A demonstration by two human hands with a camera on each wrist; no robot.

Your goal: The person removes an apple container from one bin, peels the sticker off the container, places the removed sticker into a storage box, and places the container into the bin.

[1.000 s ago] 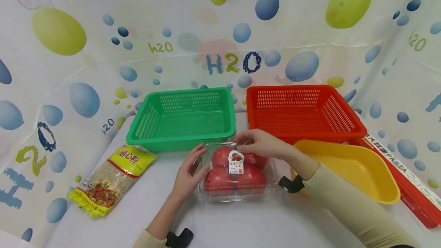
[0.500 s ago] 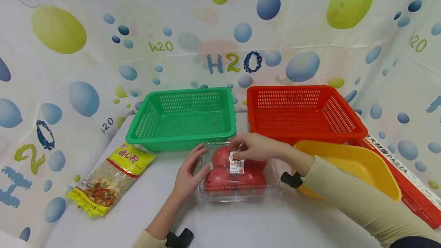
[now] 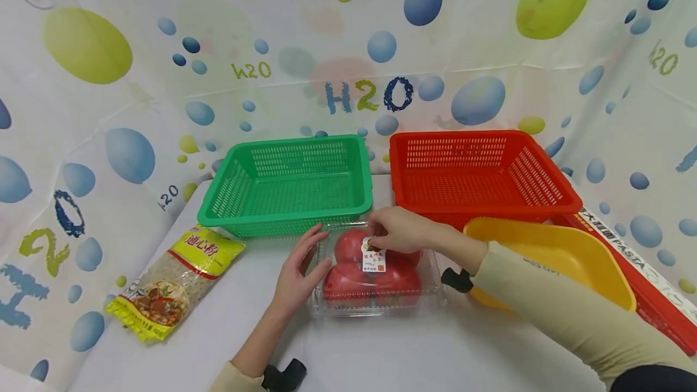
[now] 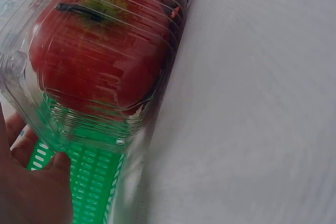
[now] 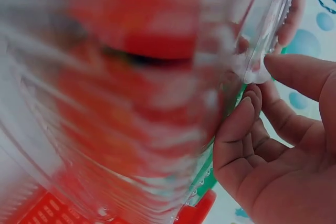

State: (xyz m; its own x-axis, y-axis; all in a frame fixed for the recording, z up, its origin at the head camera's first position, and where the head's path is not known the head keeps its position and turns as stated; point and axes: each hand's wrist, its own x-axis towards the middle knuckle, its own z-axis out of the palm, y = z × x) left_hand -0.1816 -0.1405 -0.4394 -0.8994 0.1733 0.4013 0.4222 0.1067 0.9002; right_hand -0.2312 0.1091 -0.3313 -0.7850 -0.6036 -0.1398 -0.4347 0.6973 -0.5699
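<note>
A clear plastic clamshell box of red tomatoes (image 3: 376, 280) with a small white label (image 3: 373, 258) lies on the white table, just in front of the green basket (image 3: 283, 221). My left hand (image 3: 301, 266) rests with straight fingers against the box's left side; its palm edge (image 4: 31, 192) shows beside the box (image 4: 100, 51). My right hand (image 3: 391, 230) lies over the back of the lid by the label, its fingers curled. In the right wrist view its thumb and fingers (image 5: 252, 140) pinch the clear rim of the box (image 5: 131, 103).
A red basket (image 3: 566, 198) stands next to the green one at the back. A yellow tray (image 3: 550, 253) and a long red pasta box (image 3: 648, 271) lie at the right. A yellow noodle bag (image 3: 174, 280) lies at the left. A patterned cloth backs the table.
My right hand has slid a little left along the lid to the label. The left hand and the box have stayed in place.
</note>
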